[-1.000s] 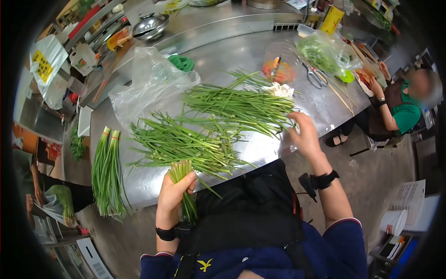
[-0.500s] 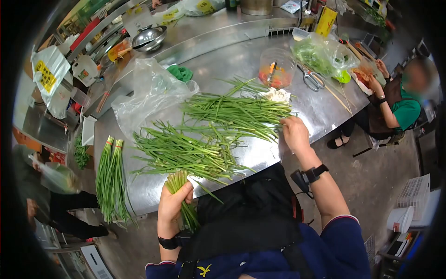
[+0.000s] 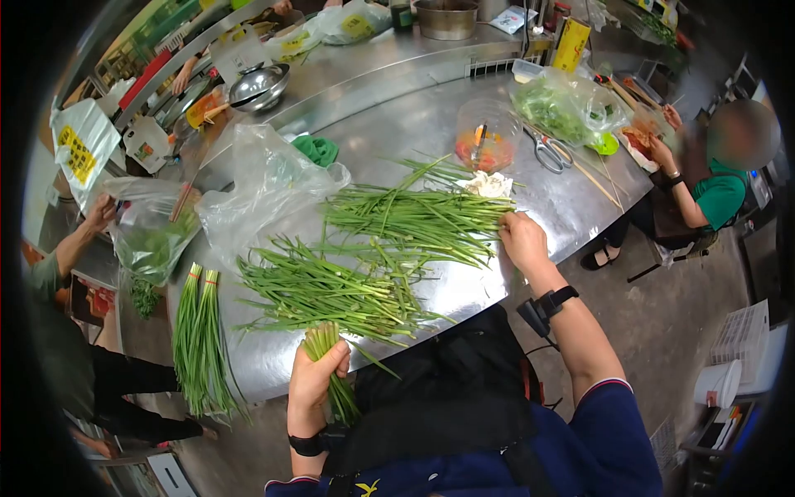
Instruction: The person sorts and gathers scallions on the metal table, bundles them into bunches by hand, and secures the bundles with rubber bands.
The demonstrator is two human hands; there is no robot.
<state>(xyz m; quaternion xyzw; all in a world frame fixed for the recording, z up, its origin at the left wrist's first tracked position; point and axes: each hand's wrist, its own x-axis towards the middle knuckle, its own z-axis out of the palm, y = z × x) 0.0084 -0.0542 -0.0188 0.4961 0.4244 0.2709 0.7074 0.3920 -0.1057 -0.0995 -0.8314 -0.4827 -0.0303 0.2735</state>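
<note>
- Head view: the left hand (image 3: 313, 377) is gripping a bunch of green stalks (image 3: 321, 339), fist wrapped right around it, pale stem ends poking up above the thumb and leaves hanging toward the lap.
- Right hand (image 3: 523, 238) is reaching over the bench (image 3: 389, 124), fingers curled in at the stem ends of the far pile (image 3: 414, 211); honestly can't tell if they're pinching any.
- Near pile (image 3: 339, 290) is lying loose just beyond the left hand.
- Two tied bundles (image 3: 203, 348) with red bands are lying well left of the left hand.
- Crumpled clear bag (image 3: 257, 182) is sitting past the near pile, farther out from the left hand.
- Beyond the right hand, a white wad (image 3: 489, 184) is resting against the far pile, a clear tub (image 3: 489, 149) is sitting behind it, and scissors (image 3: 552, 153) are lying right of that.
</note>
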